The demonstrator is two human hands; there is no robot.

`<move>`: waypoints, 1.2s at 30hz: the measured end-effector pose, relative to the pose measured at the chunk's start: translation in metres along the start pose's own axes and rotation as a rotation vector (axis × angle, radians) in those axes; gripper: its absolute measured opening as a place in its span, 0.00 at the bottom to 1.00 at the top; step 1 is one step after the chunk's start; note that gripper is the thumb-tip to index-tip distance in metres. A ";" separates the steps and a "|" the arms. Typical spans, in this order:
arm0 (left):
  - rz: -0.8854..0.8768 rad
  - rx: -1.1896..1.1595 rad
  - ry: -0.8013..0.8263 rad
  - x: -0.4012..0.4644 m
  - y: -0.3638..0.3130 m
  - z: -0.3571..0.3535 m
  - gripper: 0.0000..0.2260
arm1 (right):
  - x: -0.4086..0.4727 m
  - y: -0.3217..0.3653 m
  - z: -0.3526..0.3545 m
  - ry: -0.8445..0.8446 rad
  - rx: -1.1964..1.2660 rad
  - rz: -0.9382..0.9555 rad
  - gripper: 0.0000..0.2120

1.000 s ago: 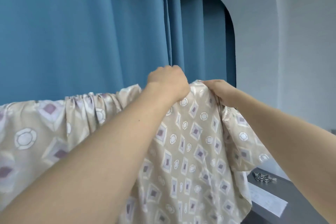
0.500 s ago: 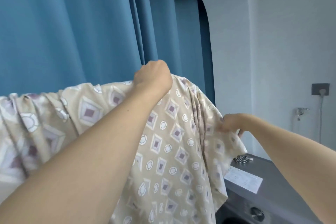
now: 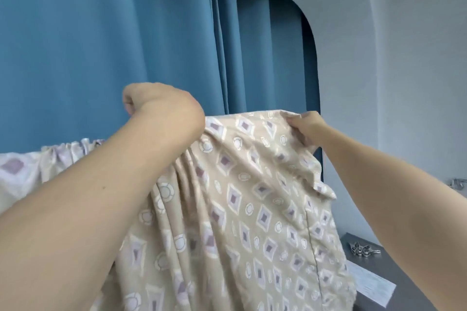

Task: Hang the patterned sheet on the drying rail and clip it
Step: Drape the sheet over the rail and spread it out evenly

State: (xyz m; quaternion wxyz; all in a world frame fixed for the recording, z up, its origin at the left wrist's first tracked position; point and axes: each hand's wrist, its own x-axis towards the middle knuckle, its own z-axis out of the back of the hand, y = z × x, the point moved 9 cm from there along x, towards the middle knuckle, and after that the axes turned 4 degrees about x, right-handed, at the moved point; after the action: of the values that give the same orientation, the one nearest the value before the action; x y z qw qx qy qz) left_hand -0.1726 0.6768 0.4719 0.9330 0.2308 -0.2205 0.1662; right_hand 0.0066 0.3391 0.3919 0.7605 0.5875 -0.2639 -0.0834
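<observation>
**Sheet on the line, clips still waiting**

A person spreads a beige patterned sheet [image 3: 242, 209] along a high drying rail in front of a blue curtain [image 3: 101, 45]. The cloth is already draped over the line, bunched into gathers at the left and hanging in folds below. The right hand [image 3: 307, 129] pinches the sheet's upper right corner between thumb and fingers. The left hand [image 3: 161, 106] is curled at the top edge, but its fingers face away from the camera, so whether they clamp the fabric cannot be told.

Hanging looks largely done, though the gathers suggest the sheet needs more spreading. Clipping appears not yet begun: no clip shows on the cloth, and a small heap of metal clips [image 3: 364, 250] lies on the grey counter [image 3: 414, 283] at lower right, beside a sheet of paper [image 3: 371, 285].

The rail itself is hidden under the fabric, and the sheet's lower hem and far left end are cut off.
</observation>
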 end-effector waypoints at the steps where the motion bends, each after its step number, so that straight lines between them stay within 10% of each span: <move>1: -0.017 0.033 0.056 -0.002 0.002 -0.002 0.10 | -0.004 0.006 -0.014 0.065 -0.019 -0.012 0.21; 5: -0.242 -0.228 -0.163 -0.013 -0.037 0.031 0.06 | -0.017 0.000 -0.039 0.223 -0.364 -0.080 0.11; 9: -0.419 -0.546 -0.235 -0.008 -0.102 0.028 0.05 | -0.035 -0.029 -0.020 0.242 -0.188 -0.230 0.14; 21: -0.266 -0.819 -0.294 0.006 -0.105 0.014 0.09 | -0.044 -0.101 0.021 0.285 0.031 -0.219 0.15; 36: -0.229 -0.564 -0.387 -0.008 -0.087 0.014 0.13 | -0.043 -0.067 -0.033 0.378 0.593 -0.343 0.17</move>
State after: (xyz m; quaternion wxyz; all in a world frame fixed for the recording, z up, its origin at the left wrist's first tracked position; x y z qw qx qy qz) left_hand -0.1482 0.5948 0.4482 0.9135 0.0145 -0.4031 -0.0537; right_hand -0.0014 0.3666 0.3105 0.5680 0.8223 -0.0300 -0.0197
